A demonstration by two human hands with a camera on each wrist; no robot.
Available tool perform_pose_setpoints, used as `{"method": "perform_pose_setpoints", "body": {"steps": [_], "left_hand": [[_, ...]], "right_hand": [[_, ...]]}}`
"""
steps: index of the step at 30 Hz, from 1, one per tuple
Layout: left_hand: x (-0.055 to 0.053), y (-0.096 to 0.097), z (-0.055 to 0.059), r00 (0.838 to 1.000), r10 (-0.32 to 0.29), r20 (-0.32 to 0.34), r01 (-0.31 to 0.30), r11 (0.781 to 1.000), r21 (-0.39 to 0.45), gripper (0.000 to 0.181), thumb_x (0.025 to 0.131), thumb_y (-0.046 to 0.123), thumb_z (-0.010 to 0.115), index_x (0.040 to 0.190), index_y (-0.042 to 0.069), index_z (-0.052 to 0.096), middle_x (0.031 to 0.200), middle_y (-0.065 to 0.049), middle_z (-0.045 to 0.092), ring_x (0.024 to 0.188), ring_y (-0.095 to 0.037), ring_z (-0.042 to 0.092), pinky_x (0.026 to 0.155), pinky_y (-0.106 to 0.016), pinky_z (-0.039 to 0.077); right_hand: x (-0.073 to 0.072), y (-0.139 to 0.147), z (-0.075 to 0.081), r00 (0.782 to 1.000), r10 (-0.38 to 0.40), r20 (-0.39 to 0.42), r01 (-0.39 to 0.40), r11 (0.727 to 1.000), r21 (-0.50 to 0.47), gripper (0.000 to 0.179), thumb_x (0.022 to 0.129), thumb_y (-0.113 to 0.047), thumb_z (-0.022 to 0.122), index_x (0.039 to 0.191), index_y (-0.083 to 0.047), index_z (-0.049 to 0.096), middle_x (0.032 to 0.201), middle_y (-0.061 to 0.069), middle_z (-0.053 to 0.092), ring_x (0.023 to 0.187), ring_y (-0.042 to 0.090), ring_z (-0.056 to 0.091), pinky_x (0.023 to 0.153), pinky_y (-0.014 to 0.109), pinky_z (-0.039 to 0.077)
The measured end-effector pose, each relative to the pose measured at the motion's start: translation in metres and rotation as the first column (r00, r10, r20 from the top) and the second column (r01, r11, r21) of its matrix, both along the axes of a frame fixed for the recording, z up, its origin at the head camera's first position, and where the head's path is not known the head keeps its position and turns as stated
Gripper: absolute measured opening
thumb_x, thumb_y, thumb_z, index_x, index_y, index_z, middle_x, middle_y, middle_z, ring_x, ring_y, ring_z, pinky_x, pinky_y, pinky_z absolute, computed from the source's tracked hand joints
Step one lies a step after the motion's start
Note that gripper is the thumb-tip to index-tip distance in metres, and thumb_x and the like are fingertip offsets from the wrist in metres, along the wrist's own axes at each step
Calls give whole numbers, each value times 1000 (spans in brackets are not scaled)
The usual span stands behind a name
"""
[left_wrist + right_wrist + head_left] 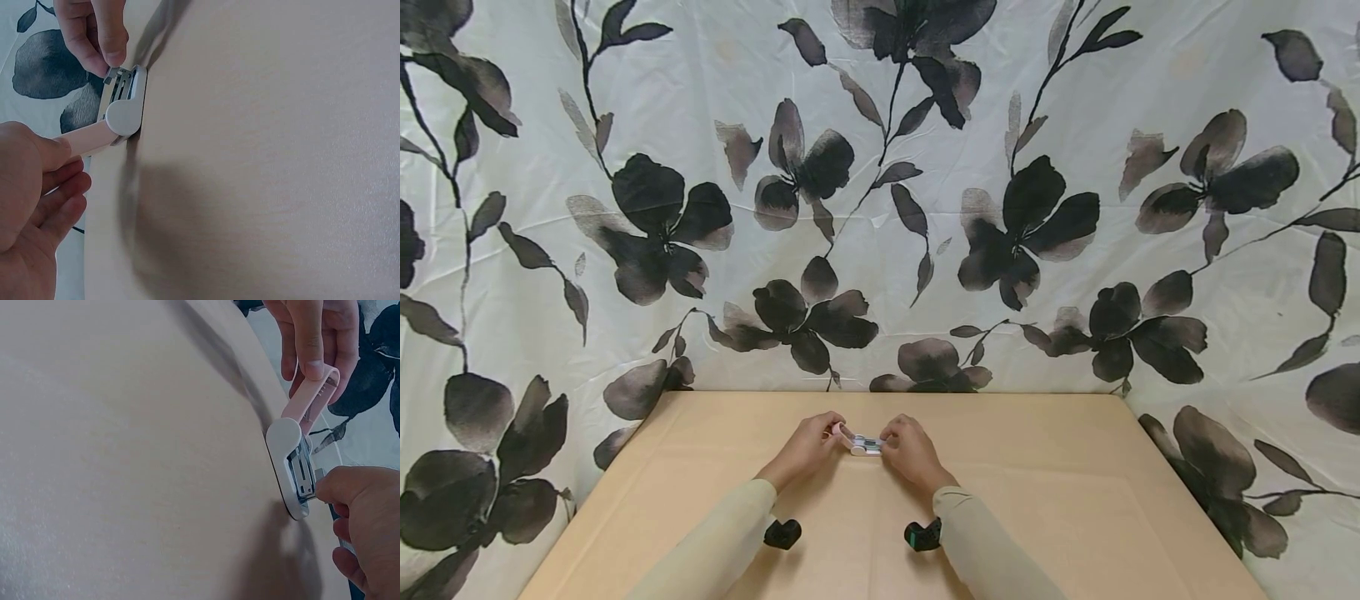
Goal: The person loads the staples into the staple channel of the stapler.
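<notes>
A small pink and white stapler [867,447] lies low over the table between the two hands, its pink top arm [305,397] swung up from the white base [279,450]. The left hand [809,450] pinches the tip of that pink arm between thumb and fingers, as the left wrist view shows too. At the other end, the right hand [913,454] has its thumb and fingertips on the metal staple channel [303,472], pinching a small metal tab there. The channel's inside shows from the right wrist side; the right fingertips partly hide its end.
The light wood-coloured table [1037,500] spreads around the hands, its far edge just beyond them. Behind hangs a white cloth [910,275] with dark flowers. Black wrist cameras [782,534] sit on both forearms.
</notes>
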State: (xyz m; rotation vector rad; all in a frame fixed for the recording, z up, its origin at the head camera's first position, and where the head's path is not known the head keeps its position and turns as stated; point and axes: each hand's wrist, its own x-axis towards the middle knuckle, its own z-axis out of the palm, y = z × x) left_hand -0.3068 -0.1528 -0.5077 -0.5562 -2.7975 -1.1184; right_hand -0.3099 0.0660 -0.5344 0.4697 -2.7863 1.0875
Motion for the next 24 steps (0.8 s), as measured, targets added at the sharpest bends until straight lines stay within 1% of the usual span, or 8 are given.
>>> {"method": "perform_pose_setpoints", "body": {"steps": [4,7,11,16,24], "left_hand": [[0,0,1,1000,2,3,-2,1000,7,17,97,-3,64,114,-6,67,108,-14,77,105,-31,71,92,-46,60],[0,1,1,1000,16,2,-16,1000,-2,18,97,-4,65,114,-6,67,108,-14,76,103,-30,71,92,-46,60],[0,0,0,1000,30,2,-30,999,-10,19,96,-5,65,114,-4,68,108,-14,75,100,-29,71,91,-47,60],[-1,0,0,1000,24,4,-24,1000,-9,19,96,-4,65,115,-6,67,107,-14,76,101,-30,71,92,-47,60],[-2,-1,-1,1000,16,4,-16,1000,-8,19,96,-4,65,115,-5,67,107,-14,76,102,-30,71,91,-46,60]], "right_hand": [[0,-1,0,1000,-2,-1,2,1000,-3,4,90,-7,76,93,-6,75,107,4,66,105,23,62,97,46,57],[-1,-2,0,1000,-6,9,6,1000,-8,4,90,-8,76,93,-6,74,109,5,66,107,24,62,99,46,57],[-1,-4,1,1000,-7,20,7,1000,-10,4,90,-7,76,93,-7,74,110,5,66,107,24,61,100,46,56],[-2,-5,0,1000,-7,26,7,1000,-2,4,90,-8,76,94,-7,75,109,3,65,105,22,61,97,45,57],[-4,-7,-1,999,-4,54,5,1000,-20,5,91,-10,76,95,-7,75,108,2,64,103,20,59,97,44,57]]}}
